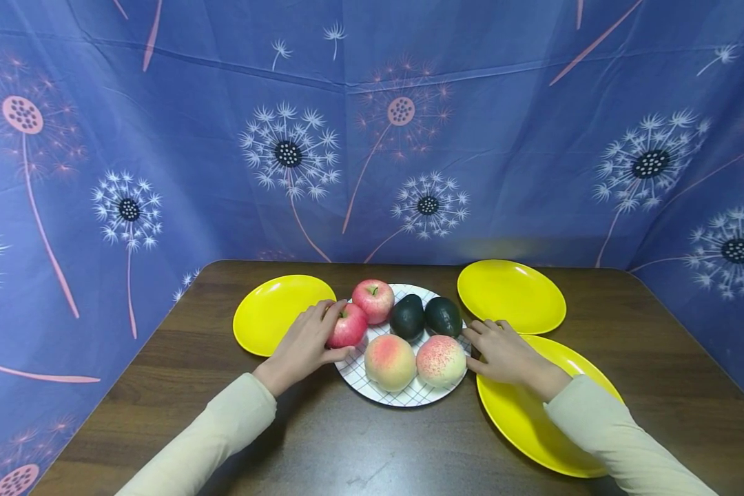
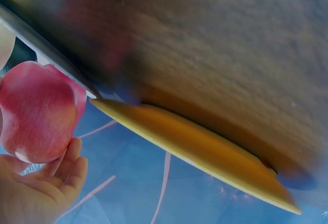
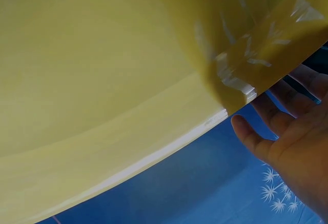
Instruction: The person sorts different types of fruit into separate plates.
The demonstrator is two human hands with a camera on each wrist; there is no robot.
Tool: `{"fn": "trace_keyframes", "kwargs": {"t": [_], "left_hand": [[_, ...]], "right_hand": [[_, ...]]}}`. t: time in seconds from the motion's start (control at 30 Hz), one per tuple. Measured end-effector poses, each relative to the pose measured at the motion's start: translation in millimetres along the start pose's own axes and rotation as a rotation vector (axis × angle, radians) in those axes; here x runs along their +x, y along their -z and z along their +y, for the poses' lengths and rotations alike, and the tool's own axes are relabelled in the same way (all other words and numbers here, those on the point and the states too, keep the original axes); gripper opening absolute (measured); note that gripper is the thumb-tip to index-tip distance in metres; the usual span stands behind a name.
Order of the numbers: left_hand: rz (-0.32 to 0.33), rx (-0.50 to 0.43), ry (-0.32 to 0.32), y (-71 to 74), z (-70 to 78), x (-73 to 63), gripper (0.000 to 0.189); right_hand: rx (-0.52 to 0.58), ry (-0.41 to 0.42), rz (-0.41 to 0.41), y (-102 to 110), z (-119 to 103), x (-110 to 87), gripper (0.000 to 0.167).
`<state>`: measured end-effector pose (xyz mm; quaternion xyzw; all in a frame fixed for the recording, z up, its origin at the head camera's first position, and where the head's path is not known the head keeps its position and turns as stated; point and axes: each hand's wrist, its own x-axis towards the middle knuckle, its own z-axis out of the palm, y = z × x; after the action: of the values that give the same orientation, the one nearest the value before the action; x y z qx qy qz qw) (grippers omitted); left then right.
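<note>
My left hand (image 1: pixel 306 341) is around a red apple (image 1: pixel 350 326) at the left rim of a white checked plate (image 1: pixel 353 375). Its fingers lie on the apple's far side, the thumb on the near side. In the left wrist view the fingertips (image 2: pixel 75 149) touch that apple (image 2: pixel 38 114). My right hand (image 1: pixel 502 353) is spread beside the plate's right rim, above a large yellow plate (image 1: pixel 548 427), holding nothing. On the checked plate are a second apple (image 1: pixel 374 300), two avocados (image 1: pixel 407 317) and two peaches (image 1: pixel 390 362).
One yellow plate (image 1: pixel 273 313) lies at the left, partly behind my left hand. Another yellow plate (image 1: pixel 511 296) is at the back right, close to the large one. The wooden table (image 1: pixel 322 448) ends at a blue dandelion-print cloth (image 1: pixel 372 151) behind.
</note>
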<state>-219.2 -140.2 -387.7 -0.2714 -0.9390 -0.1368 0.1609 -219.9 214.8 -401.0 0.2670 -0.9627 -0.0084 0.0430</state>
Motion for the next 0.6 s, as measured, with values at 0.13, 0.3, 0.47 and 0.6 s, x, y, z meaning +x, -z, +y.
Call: {"fn": "trace_keyframes", "kwargs": {"t": [0.13,0.3,0.47,0.6], "left_hand": [[0.015,0.014,0.018,4.2,-3.4,0.3,0.080],[0.035,0.029,0.047,11.4,-7.8,0.7,0.080],[0.066,0.043,0.066,17.9,-14.3,-0.3,0.079],[0.084,0.049,0.089,21.3,-21.1,-1.5,0.078]], "right_hand": [[-0.001,0.005,0.002,-1,0,0.3,0.053],[0.001,0.009,0.000,0,1,0.2,0.053],[0.005,0.007,0.007,-1,1,-0.6,0.053],[0.007,0.009,0.007,-1,1,-0.3,0.053]]}}
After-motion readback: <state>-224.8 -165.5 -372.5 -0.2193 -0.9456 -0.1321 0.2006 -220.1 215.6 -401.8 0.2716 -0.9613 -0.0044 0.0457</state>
